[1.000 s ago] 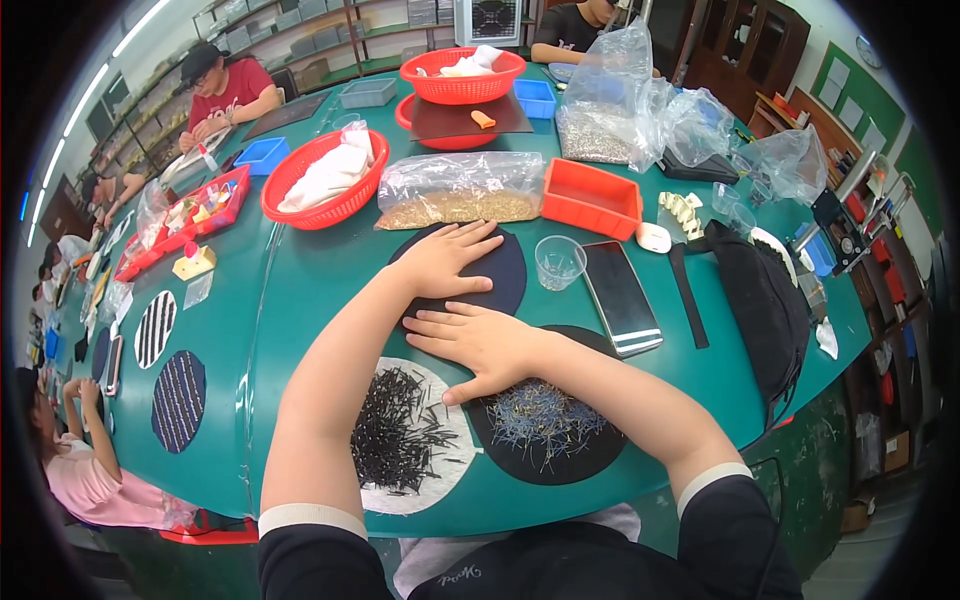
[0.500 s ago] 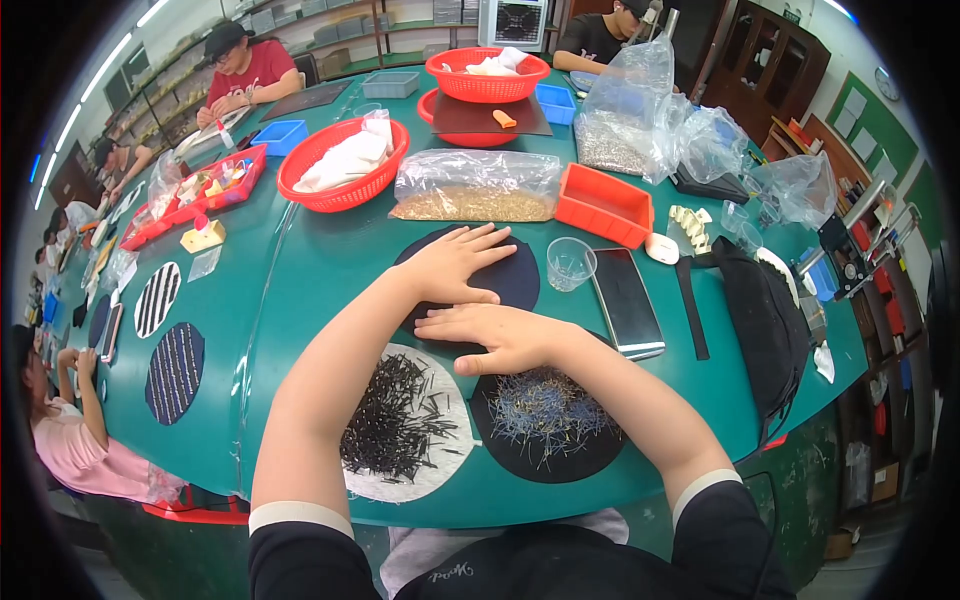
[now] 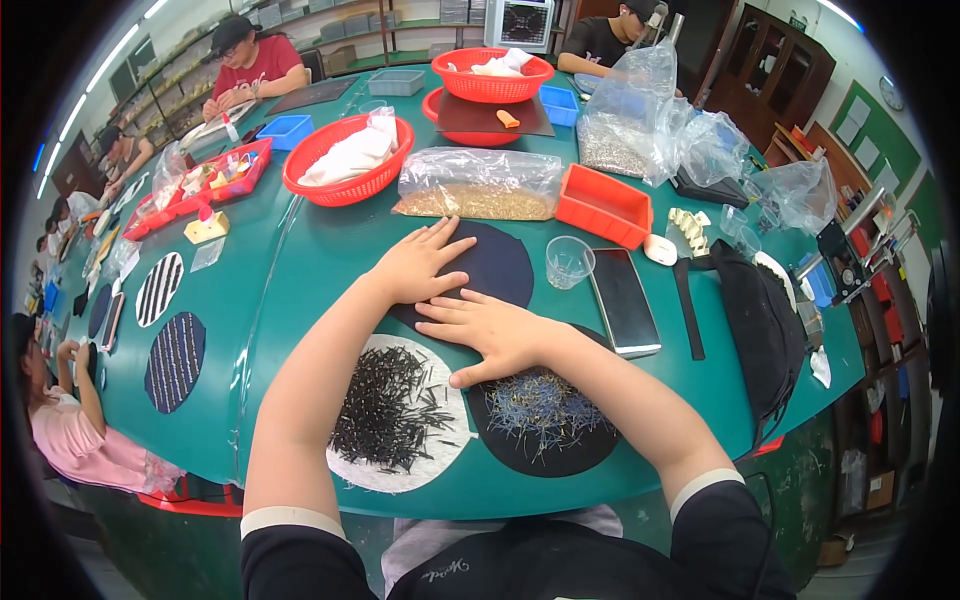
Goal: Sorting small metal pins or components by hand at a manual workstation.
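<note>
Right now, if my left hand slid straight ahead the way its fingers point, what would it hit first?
The left hand lies flat on the dark round mat, fingers pointing up and to the right. Going straight on, it would probably meet the clear bag of grain first, though depth is hard to judge.

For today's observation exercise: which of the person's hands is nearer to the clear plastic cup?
Right. The right hand lies flat just below-left of the clear plastic cup; the left hand rests farther left on the dark round mat.
</note>
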